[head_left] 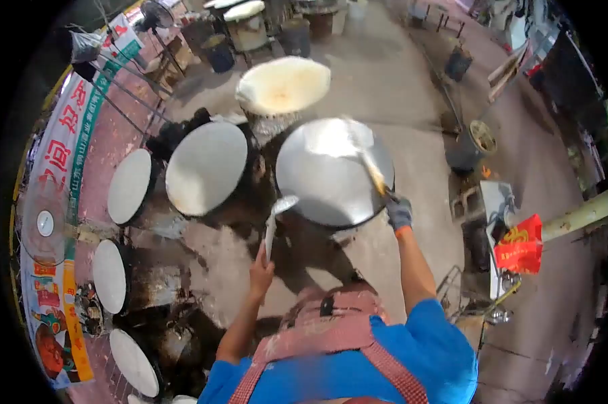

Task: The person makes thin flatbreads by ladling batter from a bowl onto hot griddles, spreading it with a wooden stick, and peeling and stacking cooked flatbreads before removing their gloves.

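A large round griddle (311, 182) with a shiny grey surface lies in front of me. My right hand (399, 212), in a grey glove with an orange cuff, is closed around a wooden-handled spreader (371, 168). Its pale head reaches over the griddle's upper part and is blurred, so its exact shape is unclear. My left hand (261, 273), bare, grips the handle of a metal ladle (285, 204). The ladle's bowl is near the griddle's lower left rim. Bright white patches, perhaps glare or thin batter, show on the far part of the surface.
Beyond the griddle sits a pale, browned flatbread sheet (284, 84) on another round pan. Several more griddles with whitish surfaces, such as the large one (208, 168), curve along the left. At right are a bucket (471, 145), a red bag (519, 246) and a pale pole (580, 215).
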`<state>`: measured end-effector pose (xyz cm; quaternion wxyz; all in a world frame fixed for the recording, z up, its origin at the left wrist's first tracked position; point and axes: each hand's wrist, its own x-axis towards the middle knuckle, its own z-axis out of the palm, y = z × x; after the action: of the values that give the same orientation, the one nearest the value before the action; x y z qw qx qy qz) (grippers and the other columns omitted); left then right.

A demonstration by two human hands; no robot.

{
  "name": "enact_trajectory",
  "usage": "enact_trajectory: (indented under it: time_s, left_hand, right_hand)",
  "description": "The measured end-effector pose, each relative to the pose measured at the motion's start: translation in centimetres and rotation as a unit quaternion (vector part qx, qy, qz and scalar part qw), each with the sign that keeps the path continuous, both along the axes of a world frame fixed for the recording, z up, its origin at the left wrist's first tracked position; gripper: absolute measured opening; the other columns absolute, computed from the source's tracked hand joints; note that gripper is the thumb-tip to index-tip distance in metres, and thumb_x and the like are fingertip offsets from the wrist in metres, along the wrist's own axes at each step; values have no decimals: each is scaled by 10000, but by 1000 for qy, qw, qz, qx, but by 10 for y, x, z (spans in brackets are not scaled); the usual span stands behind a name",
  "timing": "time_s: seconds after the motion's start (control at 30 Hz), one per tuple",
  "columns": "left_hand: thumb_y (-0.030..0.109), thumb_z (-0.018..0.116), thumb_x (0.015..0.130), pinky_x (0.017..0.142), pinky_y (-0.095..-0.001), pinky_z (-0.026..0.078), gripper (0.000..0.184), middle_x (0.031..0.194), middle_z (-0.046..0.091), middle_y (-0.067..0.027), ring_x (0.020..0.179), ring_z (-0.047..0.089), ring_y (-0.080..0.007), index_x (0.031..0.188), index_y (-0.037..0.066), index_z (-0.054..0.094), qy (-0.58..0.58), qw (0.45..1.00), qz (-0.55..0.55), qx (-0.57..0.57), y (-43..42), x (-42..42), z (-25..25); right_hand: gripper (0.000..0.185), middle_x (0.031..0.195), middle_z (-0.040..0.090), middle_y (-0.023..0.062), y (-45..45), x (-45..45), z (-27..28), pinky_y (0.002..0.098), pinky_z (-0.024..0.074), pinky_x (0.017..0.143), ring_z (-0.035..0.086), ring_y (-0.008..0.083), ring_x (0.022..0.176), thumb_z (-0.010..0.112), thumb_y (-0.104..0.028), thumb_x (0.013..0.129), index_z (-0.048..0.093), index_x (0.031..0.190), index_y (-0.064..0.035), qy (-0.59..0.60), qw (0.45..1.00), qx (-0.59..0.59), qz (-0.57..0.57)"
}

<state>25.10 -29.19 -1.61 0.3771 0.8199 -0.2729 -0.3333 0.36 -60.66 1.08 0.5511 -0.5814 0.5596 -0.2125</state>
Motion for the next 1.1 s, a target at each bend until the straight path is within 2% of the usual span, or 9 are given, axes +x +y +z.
enact_trajectory:
  time_s: [0.17, 0.33, 0.43, 0.47, 0.67, 0.77, 0.83, 0.97, 1.1]
  left_hand:
    - [35, 473, 702, 668, -312, 444, 630, 1142, 493, -131, 821, 566, -239, 1293, 142, 282, -140, 984, -6, -112, -6, -9, -34]
    - [-6, 444, 676, 768, -288, 415, 651, 1220, 438, -120, 926, 519, -184, 1296, 97, 275, -54, 997, 35, -36, -5, -25, -15]
    - [15, 451, 665, 800, -286, 399, 655, 1232, 418, -146, 1014, 497, -269, 1290, 103, 280, -146, 987, 20, -71, -11, -35, -17]
    - [21, 451, 664, 801, -287, 398, 656, 1234, 414, -148, 1023, 490, -284, 1291, 109, 279, -161, 983, 19, -81, -13, -37, -17]
    - [73, 472, 666, 716, -327, 433, 623, 1045, 513, -184, 843, 550, -299, 1267, 100, 312, -149, 979, 124, -61, -3, -65, -13]
    - [100, 490, 683, 596, -310, 444, 579, 848, 559, -143, 668, 549, -198, 1244, 87, 344, -20, 978, 207, 23, -6, -94, 25]
    - [107, 495, 691, 560, -290, 441, 576, 828, 548, -125, 642, 540, -155, 1246, 88, 340, -55, 980, 188, 21, -8, -97, 25]
    - [55, 510, 680, 469, -276, 419, 569, 753, 528, -76, 519, 496, -142, 1228, 91, 356, 42, 962, 264, -53, 22, -109, -16]
    - [27, 503, 678, 426, -272, 405, 558, 720, 502, -57, 487, 478, -144, 1215, 92, 366, 87, 945, 314, -36, 39, -123, -28]
  right_hand:
    - [306, 771, 627, 81, -16, 52, -196, 356, 454, 598, 576, 262, 658, 547, -228, 736, 589, 1001, -81, 70, 892, -445, 35]
    - [317, 962, 588, 88, -62, -6, -41, 306, 443, 731, 531, 196, 898, 488, -120, 700, 577, 995, -42, -85, 988, 108, 74]
    - [284, 970, 573, 58, -65, 1, -91, 306, 435, 733, 526, 193, 905, 472, -86, 684, 567, 946, -35, -67, 962, -157, 211]
    - [290, 931, 581, 67, -67, 9, -131, 299, 432, 723, 526, 231, 889, 479, -75, 676, 557, 956, -69, 180, 769, -499, 357]
    - [300, 897, 578, 33, -129, -13, -88, 242, 450, 626, 544, 121, 732, 515, -266, 797, 578, 1004, -57, -249, 920, 284, 99]
    - [283, 948, 584, 39, -133, 9, -29, 276, 457, 668, 549, 140, 828, 533, -211, 778, 558, 1038, -102, 1, 964, 188, 190]
    - [219, 961, 590, 58, -122, 4, -97, 298, 457, 695, 554, 187, 845, 510, -181, 778, 587, 972, -115, 15, 773, -453, 443]
    - [259, 873, 589, 65, -147, -23, -74, 270, 456, 606, 543, 152, 707, 539, -181, 783, 561, 995, -35, -101, 706, -475, 516]
    - [173, 747, 588, 34, -190, 26, -27, 311, 459, 548, 536, 137, 657, 573, -227, 780, 618, 889, -100, -124, 954, 228, 152]
